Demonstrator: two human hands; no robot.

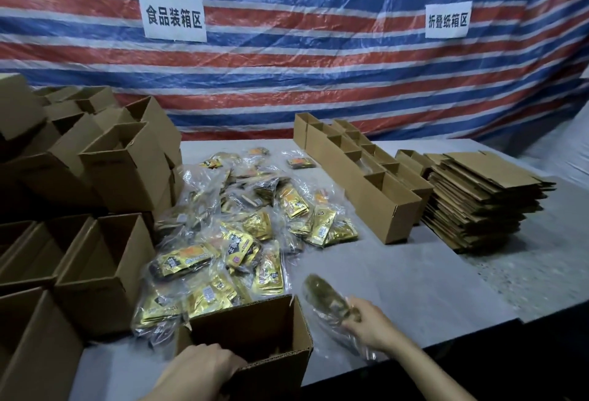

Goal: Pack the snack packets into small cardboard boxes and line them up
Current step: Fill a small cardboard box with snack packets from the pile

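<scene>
While left hand (204, 367) grips corrugated box (301, 330), right hand (369, 325) holds crinkly clear-wrapped packet (326, 300).

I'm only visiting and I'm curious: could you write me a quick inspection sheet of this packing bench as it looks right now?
Surface: flat grey table.
Job's things: heap of snack packets mid-table; open box at the near edge; row of small boxes lined up further back, contents unclear.
Clutter: stack of flat cardboard at the right; pile of empty boxes at the left.
Hands: left hand grips the open box's near rim; right hand holds a blurred packet beside that box.
Cables: nothing seen.
Surroundings: striped tarpaulin behind the table, bearing two paper signs.
</scene>
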